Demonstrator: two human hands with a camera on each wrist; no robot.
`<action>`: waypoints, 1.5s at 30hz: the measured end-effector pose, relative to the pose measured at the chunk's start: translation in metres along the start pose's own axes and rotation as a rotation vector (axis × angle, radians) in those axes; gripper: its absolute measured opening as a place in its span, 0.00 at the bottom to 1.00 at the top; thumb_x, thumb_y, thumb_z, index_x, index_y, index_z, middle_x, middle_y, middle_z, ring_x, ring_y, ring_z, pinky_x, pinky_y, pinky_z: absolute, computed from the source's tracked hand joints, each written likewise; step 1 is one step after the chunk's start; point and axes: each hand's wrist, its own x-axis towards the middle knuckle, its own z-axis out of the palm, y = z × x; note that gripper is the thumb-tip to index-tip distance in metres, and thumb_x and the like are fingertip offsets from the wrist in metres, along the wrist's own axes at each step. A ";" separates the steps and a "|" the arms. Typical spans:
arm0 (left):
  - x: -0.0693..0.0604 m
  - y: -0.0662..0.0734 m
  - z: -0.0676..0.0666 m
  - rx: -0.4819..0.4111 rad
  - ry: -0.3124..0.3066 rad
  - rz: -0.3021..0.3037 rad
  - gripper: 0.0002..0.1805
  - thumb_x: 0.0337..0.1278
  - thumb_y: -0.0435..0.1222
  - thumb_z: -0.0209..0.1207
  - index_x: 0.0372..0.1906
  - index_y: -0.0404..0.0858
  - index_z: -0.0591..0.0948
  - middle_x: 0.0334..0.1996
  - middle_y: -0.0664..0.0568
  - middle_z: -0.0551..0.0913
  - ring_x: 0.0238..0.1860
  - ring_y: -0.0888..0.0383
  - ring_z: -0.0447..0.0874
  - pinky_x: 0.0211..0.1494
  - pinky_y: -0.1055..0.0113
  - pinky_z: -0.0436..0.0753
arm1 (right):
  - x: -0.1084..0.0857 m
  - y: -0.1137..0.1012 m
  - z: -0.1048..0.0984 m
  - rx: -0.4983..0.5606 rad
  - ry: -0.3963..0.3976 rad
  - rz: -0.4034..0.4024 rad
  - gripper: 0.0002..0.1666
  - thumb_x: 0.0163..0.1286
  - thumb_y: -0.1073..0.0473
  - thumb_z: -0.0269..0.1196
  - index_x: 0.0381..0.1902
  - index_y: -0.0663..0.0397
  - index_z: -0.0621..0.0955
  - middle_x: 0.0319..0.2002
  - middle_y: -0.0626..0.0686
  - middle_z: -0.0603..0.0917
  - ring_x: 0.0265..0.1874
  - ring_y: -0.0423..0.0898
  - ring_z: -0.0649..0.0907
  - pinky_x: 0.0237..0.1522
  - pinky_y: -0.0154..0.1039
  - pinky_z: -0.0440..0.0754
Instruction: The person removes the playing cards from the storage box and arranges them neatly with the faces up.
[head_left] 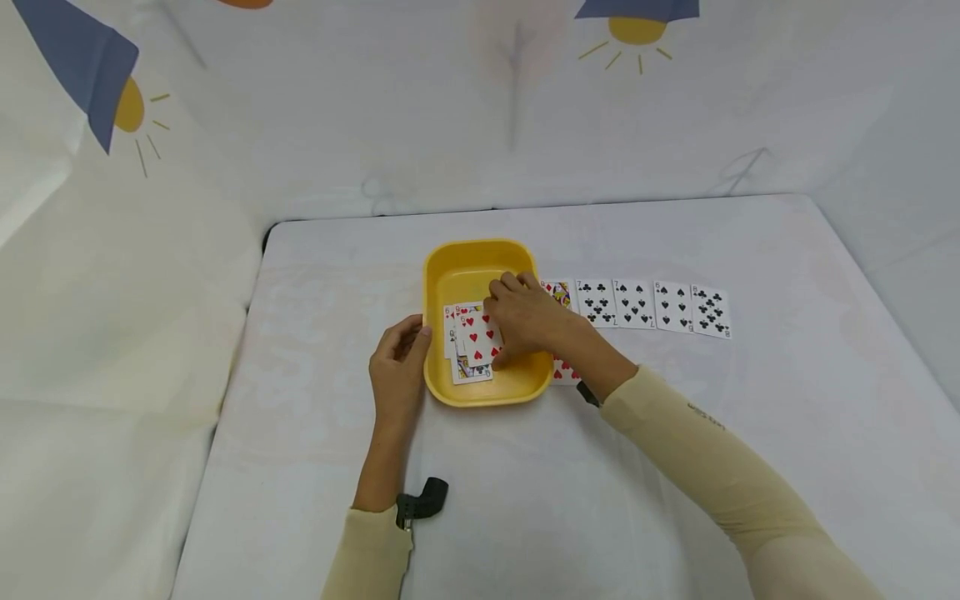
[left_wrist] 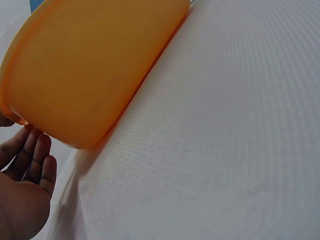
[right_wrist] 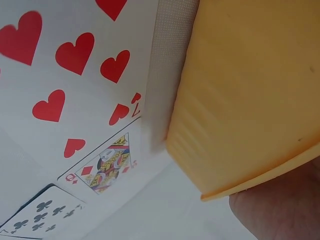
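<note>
A yellow plastic tray (head_left: pixel 480 397) sits mid-table with several overlapping playing cards inside. On its left side my left hand (head_left: pixel 399 367) pinches the rim; the left wrist view shows that hand's fingertips (left_wrist: pixel 46 141) against the underside of the lip. Reaching in over the right wall, my right hand (head_left: pixel 528 317) holds a six of hearts (head_left: pixel 478 340) by its right side, thumb near the lower corner. Below that card lie a face card (head_left: pixel 467 373) and another card (head_left: pixel 448 333). In the right wrist view, only part of the right hand (right_wrist: pixel 277 210) shows behind the tray wall.
Right of the tray runs a row of face-up cards: queen of diamonds (right_wrist: pixel 107 165), seven of clubs (head_left: pixel 596 304), seven of spades (head_left: pixel 634 305), six of spades (head_left: pixel 672 307) and eight of clubs (head_left: pixel 711 313). A seven of hearts (right_wrist: pixel 75 55) lies nearer, beside the tray.
</note>
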 end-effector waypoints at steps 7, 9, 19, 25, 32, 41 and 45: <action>0.000 0.000 0.000 0.004 0.002 -0.008 0.18 0.70 0.34 0.59 0.59 0.29 0.79 0.55 0.39 0.79 0.50 0.59 0.76 0.58 0.70 0.76 | 0.001 0.000 0.000 0.010 -0.008 0.005 0.52 0.46 0.26 0.73 0.56 0.58 0.75 0.48 0.54 0.71 0.53 0.53 0.65 0.60 0.50 0.59; 0.000 0.001 0.000 0.002 0.002 -0.008 0.18 0.70 0.34 0.59 0.59 0.29 0.79 0.55 0.39 0.79 0.50 0.60 0.76 0.58 0.70 0.76 | 0.000 0.000 0.000 0.012 -0.012 0.012 0.53 0.46 0.26 0.73 0.58 0.57 0.75 0.49 0.54 0.70 0.53 0.53 0.64 0.59 0.50 0.60; 0.000 0.002 0.000 -0.003 0.007 -0.008 0.18 0.70 0.34 0.59 0.59 0.30 0.80 0.53 0.42 0.80 0.50 0.60 0.77 0.58 0.70 0.76 | 0.000 0.001 -0.001 0.036 -0.008 0.008 0.48 0.45 0.26 0.74 0.52 0.55 0.79 0.45 0.53 0.69 0.52 0.53 0.64 0.59 0.49 0.59; 0.000 0.001 0.000 -0.004 0.008 -0.015 0.18 0.70 0.35 0.59 0.59 0.30 0.80 0.53 0.44 0.80 0.50 0.60 0.77 0.58 0.70 0.76 | -0.004 0.004 -0.005 0.055 -0.019 0.020 0.48 0.45 0.25 0.74 0.52 0.55 0.79 0.45 0.52 0.68 0.53 0.52 0.63 0.59 0.49 0.59; 0.000 0.002 -0.002 0.012 0.008 -0.016 0.18 0.70 0.35 0.59 0.59 0.30 0.80 0.53 0.43 0.80 0.51 0.60 0.77 0.59 0.69 0.76 | -0.011 0.008 -0.011 0.047 0.034 0.016 0.49 0.44 0.25 0.74 0.51 0.55 0.78 0.46 0.53 0.69 0.52 0.53 0.64 0.58 0.50 0.60; 0.003 -0.002 -0.004 0.010 0.011 -0.031 0.18 0.70 0.35 0.59 0.59 0.31 0.80 0.53 0.44 0.80 0.51 0.59 0.77 0.59 0.69 0.76 | -0.023 0.007 -0.027 0.018 0.066 0.005 0.51 0.46 0.25 0.73 0.55 0.56 0.77 0.49 0.54 0.70 0.55 0.54 0.65 0.62 0.51 0.60; 0.004 -0.002 -0.004 0.001 0.011 -0.030 0.18 0.70 0.35 0.59 0.59 0.31 0.80 0.53 0.44 0.80 0.51 0.58 0.77 0.59 0.69 0.76 | -0.032 0.011 -0.038 0.030 0.079 0.020 0.52 0.45 0.26 0.74 0.57 0.57 0.77 0.51 0.55 0.70 0.57 0.54 0.64 0.64 0.52 0.59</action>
